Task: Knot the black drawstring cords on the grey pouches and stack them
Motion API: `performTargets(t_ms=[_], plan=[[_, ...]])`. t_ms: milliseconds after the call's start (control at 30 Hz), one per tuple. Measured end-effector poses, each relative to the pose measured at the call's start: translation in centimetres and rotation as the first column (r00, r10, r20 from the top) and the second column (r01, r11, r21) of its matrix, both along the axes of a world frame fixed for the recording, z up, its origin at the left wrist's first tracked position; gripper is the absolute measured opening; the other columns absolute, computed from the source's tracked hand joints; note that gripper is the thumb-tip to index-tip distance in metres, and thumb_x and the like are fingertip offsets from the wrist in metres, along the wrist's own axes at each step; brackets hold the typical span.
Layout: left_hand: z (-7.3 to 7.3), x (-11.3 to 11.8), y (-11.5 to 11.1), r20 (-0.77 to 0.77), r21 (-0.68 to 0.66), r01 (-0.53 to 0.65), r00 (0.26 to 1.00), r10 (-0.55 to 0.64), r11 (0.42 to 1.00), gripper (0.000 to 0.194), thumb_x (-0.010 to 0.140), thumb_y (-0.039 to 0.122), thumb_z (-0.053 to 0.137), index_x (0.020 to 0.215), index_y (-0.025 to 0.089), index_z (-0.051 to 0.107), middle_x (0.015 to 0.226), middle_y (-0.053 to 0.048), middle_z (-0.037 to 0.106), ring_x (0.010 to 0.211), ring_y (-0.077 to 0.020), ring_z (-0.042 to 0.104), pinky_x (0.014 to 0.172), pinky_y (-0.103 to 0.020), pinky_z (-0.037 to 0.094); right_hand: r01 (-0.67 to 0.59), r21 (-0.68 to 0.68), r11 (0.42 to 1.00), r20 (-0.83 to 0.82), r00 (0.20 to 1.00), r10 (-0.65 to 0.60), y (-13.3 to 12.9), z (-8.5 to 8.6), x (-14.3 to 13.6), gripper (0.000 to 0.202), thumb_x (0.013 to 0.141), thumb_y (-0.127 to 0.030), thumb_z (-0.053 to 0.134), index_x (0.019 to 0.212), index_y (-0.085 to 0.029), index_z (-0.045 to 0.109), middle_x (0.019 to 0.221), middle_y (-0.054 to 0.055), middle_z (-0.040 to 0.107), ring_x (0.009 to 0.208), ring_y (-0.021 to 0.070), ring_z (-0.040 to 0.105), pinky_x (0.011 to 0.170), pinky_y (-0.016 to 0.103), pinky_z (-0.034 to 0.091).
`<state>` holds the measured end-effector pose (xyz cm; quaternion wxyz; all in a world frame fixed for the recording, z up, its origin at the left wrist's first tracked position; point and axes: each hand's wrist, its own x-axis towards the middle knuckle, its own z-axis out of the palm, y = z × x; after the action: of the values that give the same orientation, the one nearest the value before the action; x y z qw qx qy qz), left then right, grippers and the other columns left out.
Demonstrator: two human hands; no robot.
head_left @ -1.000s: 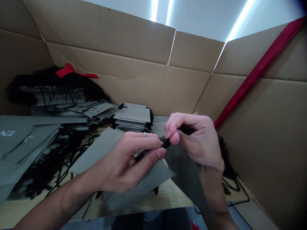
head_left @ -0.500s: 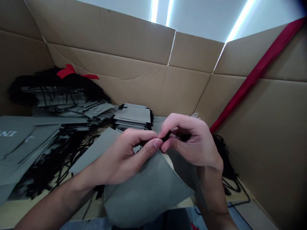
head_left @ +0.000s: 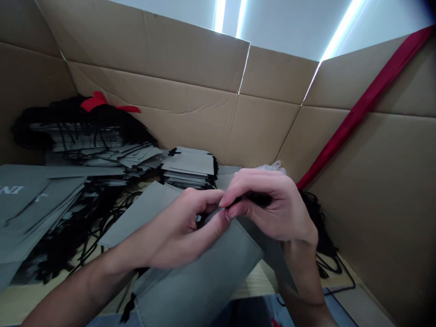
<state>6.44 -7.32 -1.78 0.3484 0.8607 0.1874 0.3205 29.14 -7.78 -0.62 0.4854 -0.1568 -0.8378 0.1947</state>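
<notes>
In the middle of the head view, my left hand (head_left: 184, 229) pinches the upper edge of a grey pouch (head_left: 204, 286) with stitched edges. The pouch hangs tilted below my fingers, and a black tassel-like cord end (head_left: 128, 309) sticks out at its lower left. Thumb and forefinger of my right hand (head_left: 275, 204) are closed on a black cord (head_left: 235, 202) at that same edge, touching the left fingertips. My fingers hide most of the cord. Behind my left wrist lies another flat grey pouch (head_left: 136, 218).
Grey pouches with black cords are stacked at left (head_left: 20, 209), with a neater stack (head_left: 190, 163) at the back. A red ribbon (head_left: 95, 101) lies on the far-left pile. Cardboard walls (head_left: 190, 100) enclose the wooden table (head_left: 255, 281). Black cords (head_left: 320, 231) lie at right.
The pouch has swung down and to the left, showing the tassel-like cord end. Both hands have lowered slightly, and less of the black cord shows between the fingertips.
</notes>
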Motion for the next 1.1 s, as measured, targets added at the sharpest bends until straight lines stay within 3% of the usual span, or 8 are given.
performTargets(t_ms=[133,267,467,633,700,767,967,1100], plan=[[-0.7,0.0,0.1,0.01,0.197,0.01,1.0,-0.012,0.98,0.025,0.113,0.022,0.051,0.092,0.017,0.063,0.069,0.008,0.043,0.06,-0.0083,0.035,0.056,-0.025,0.03,-0.001,-0.071,0.997,-0.002,1.0,0.0,0.1,0.1,0.0,0.011,0.091,-0.023,0.099,0.094,-0.019,0.089,0.083,0.001,0.082,0.074,0.0139,0.072,0.066,0.025,0.056],[-1.1,0.2,0.1,0.034,0.326,0.034,0.998,-0.048,0.945,0.024,0.112,0.015,0.049,0.09,0.019,0.057,0.068,0.008,0.042,0.058,-0.0084,0.037,0.057,-0.027,0.03,-0.093,-0.297,0.95,-0.089,0.994,0.069,-0.2,0.5,-0.2,0.02,0.082,-0.026,0.105,0.086,-0.019,0.088,0.074,0.001,0.08,0.063,0.0135,0.072,0.057,0.022,0.057],[-1.2,0.2,-0.6,0.108,0.33,0.112,0.982,-0.156,0.937,0.027,0.111,0.013,0.052,0.087,0.023,0.045,0.069,0.007,0.037,0.06,-0.0107,0.036,0.057,-0.03,0.031,-0.303,-0.471,0.828,-0.231,0.949,0.215,0.2,-0.2,-0.5,0.019,0.078,-0.016,0.106,0.084,-0.016,0.088,0.075,0.003,0.081,0.065,0.0142,0.074,0.059,0.021,0.059],[-1.1,-0.3,-0.8,0.102,0.299,0.15,0.977,-0.188,0.943,0.036,0.109,0.012,0.054,0.081,0.023,0.036,0.067,0.006,0.036,0.061,-0.011,0.035,0.058,-0.03,0.03,-0.392,-0.554,0.734,-0.335,0.913,0.235,0.3,-1.1,-1.2,0.033,0.083,-0.042,0.104,0.083,-0.016,0.085,0.079,0.004,0.08,0.068,0.0127,0.071,0.065,0.023,0.058],[-0.8,-0.5,-0.7,0.112,0.287,0.145,0.976,-0.184,0.947,0.036,0.11,0.012,0.054,0.08,0.022,0.037,0.066,0.007,0.036,0.059,-0.0101,0.035,0.057,-0.03,0.029,-0.387,-0.54,0.747,-0.344,0.912,0.223,0.3,-1.1,-1.3,0.031,0.083,-0.041,0.104,0.084,-0.017,0.085,0.079,0.004,0.079,0.067,0.0125,0.07,0.063,0.023,0.057],[-0.6,-0.5,-0.5,0.102,0.278,0.108,0.985,-0.141,0.954,0.033,0.111,0.014,0.052,0.08,0.022,0.042,0.066,0.007,0.035,0.057,-0.0092,0.035,0.056,-0.029,0.028,-0.353,-0.49,0.797,-0.34,0.919,0.198,0.3,-0.8,-1.0,0.026,0.08,-0.034,0.106,0.087,-0.018,0.087,0.08,0.004,0.081,0.068,0.0138,0.071,0.061,0.023,0.057],[-0.4,-0.4,-0.2,0.087,0.291,-0.022,0.996,-0.003,0.956,0.028,0.112,0.018,0.049,0.086,0.018,0.058,0.065,0.006,0.042,0.055,-0.0088,0.037,0.052,-0.029,0.028,-0.084,-0.399,0.913,-0.195,0.981,0.005,-0.2,0.2,0.7,0.036,0.083,-0.031,0.105,0.115,-0.022,0.091,0.088,0.004,0.082,0.072,0.0152,0.074,0.062,0.024,0.057],[-0.6,-0.3,-0.1,0.05,0.276,-0.026,0.999,0.013,0.961,0.026,0.114,0.022,0.049,0.093,0.017,0.063,0.067,0.006,0.045,0.055,-0.0093,0.039,0.052,-0.029,0.029,-0.038,-0.311,0.95,-0.205,0.978,-0.028,-0.3,0.1,0.5,0.022,0.085,-0.03,0.104,0.101,-0.023,0.091,0.081,0.004,0.083,0.069,0.0167,0.075,0.059,0.026,0.059]])
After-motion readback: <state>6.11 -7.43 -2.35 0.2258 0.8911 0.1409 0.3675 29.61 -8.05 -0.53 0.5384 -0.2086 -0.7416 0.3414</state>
